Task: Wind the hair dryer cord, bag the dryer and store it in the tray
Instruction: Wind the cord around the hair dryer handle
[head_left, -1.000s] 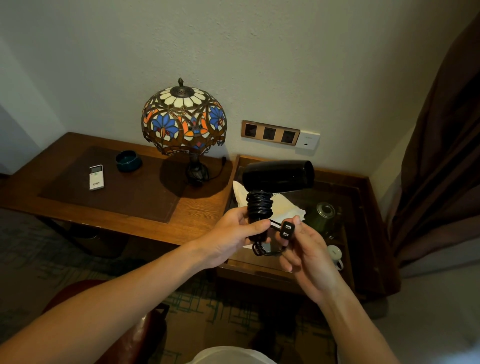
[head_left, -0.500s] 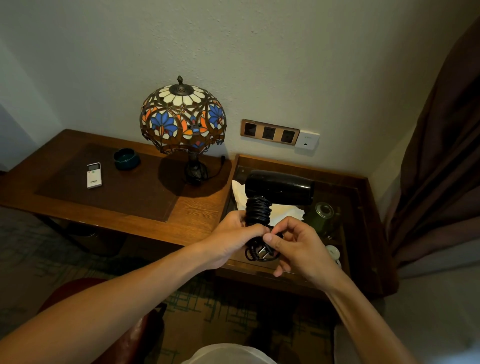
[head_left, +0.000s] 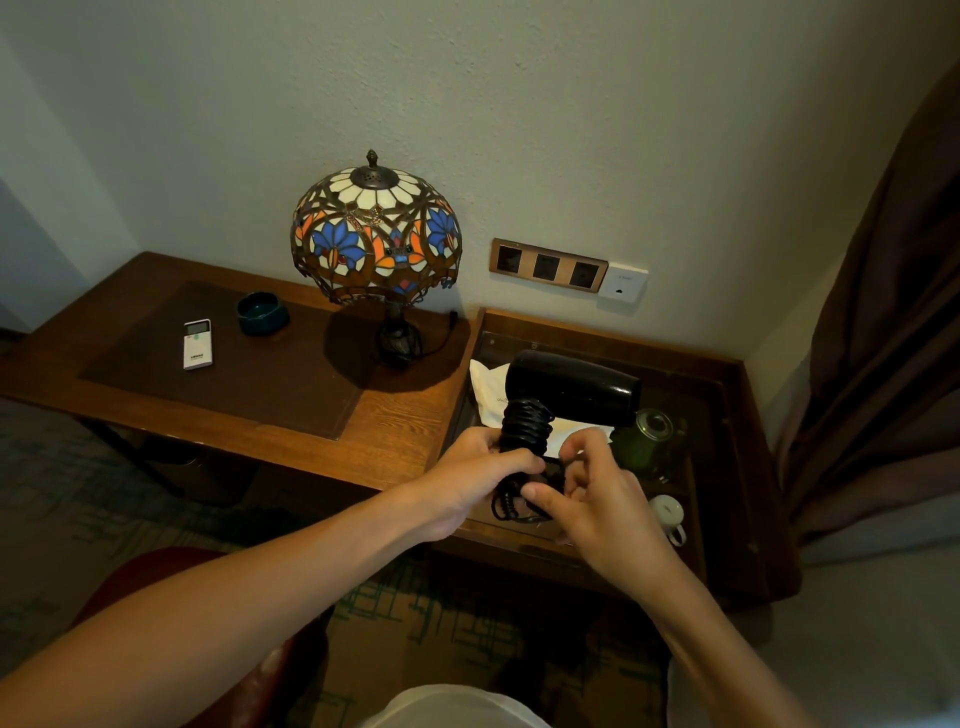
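A black hair dryer (head_left: 571, 387) is held upright above the wooden tray (head_left: 727, 467), its barrel pointing right. Its black cord (head_left: 525, 425) is coiled tightly round the handle. My left hand (head_left: 475, 475) grips the lower handle over the coils. My right hand (head_left: 592, 493) pinches the cord's end at the bottom of the handle; the plug is hidden by my fingers. A white cloth bag (head_left: 488, 389) lies in the tray behind the dryer.
A stained-glass lamp (head_left: 376, 234) stands on the desk (head_left: 405, 415) left of the tray, with a remote (head_left: 197, 344) and a dark bowl (head_left: 262, 312). In the tray are a green jar (head_left: 647, 436) and a white cup (head_left: 667, 514). Wall sockets (head_left: 548, 266) sit above; a curtain (head_left: 893, 338) hangs right.
My right hand has brought the plug end from out at the side in to the base of the handle and closed over it. The dryer has sunk a little toward the tray.
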